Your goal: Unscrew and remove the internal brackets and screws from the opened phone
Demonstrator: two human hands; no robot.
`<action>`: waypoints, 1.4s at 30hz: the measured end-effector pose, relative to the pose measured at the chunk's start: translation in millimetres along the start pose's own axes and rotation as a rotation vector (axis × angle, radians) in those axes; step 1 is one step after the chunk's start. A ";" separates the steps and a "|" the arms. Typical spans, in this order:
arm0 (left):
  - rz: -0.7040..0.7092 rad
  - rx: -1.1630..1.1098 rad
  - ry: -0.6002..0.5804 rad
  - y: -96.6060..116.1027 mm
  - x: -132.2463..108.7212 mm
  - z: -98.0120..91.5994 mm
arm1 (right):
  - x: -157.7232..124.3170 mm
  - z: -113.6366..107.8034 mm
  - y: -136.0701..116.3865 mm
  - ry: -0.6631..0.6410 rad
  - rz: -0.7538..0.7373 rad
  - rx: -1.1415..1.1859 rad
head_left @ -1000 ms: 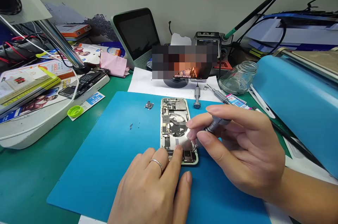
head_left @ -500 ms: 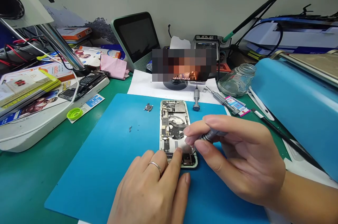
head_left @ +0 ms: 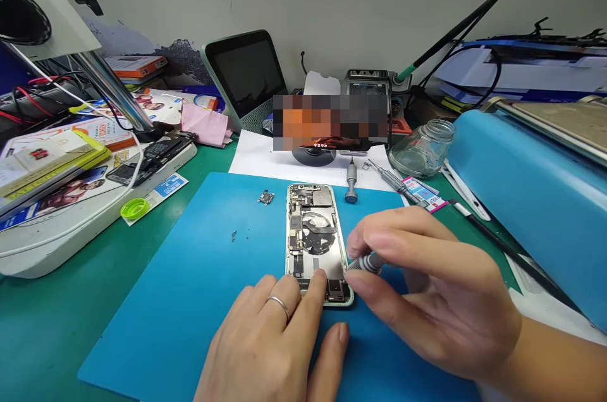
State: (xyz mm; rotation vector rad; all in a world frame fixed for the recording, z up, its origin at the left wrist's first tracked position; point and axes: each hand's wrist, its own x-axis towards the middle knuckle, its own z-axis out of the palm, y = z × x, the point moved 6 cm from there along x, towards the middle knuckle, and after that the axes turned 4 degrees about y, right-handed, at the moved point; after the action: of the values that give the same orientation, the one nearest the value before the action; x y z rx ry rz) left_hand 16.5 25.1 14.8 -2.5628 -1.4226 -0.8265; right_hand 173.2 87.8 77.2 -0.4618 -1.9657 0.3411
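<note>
An opened smartphone (head_left: 315,244) lies on a blue mat (head_left: 190,301), its circuit board and inner parts exposed. My left hand (head_left: 275,332), with a ring on one finger, rests its fingertips on the phone's lower end; the thumb lies apart on the mat. In my right hand (head_left: 441,282), a small grey screwdriver (head_left: 367,263) is pinched between thumb and fingers at the phone's lower right edge. Its tip is too hidden to make out. Left of the phone are a small metal-edged part (head_left: 266,197) and tiny screws (head_left: 233,236).
Behind the mat stand another screwdriver (head_left: 351,181), a phone on a round stand (head_left: 313,155) and a tilted glass jar (head_left: 422,149). A screwdriver lies near the jar. A microscope stand's base (head_left: 47,244) is at left, a blue-covered object (head_left: 531,200) at right.
My right hand has shifted slightly, and its grip on the screwdriver has changed, with the fingers closer around it. My left thumb has moved a little right. The view has tilted up slightly.
</note>
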 end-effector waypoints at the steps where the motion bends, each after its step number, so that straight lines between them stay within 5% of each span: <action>1: -0.004 0.002 0.001 0.0 0.4 -0.3 | 0.4 -0.3 0.4 0.009 0.003 -0.014; 30: -0.041 -0.024 -0.009 4.0 2.4 -4.9 | -2.8 -3.1 5.5 0.044 0.092 0.054; 36: -0.136 -0.020 0.054 4.0 -0.8 -2.2 | -8.1 0.4 6.6 0.037 0.113 0.134; 42: -0.015 0.006 0.023 3.2 1.5 -3.2 | -12.1 1.0 9.1 0.034 0.165 0.175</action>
State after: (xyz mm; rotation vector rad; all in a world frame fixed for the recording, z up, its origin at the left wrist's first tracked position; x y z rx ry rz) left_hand 18.5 23.3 18.8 -2.5327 -1.4377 -0.8500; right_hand 178.5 90.2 63.1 -0.5144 -1.8506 0.6011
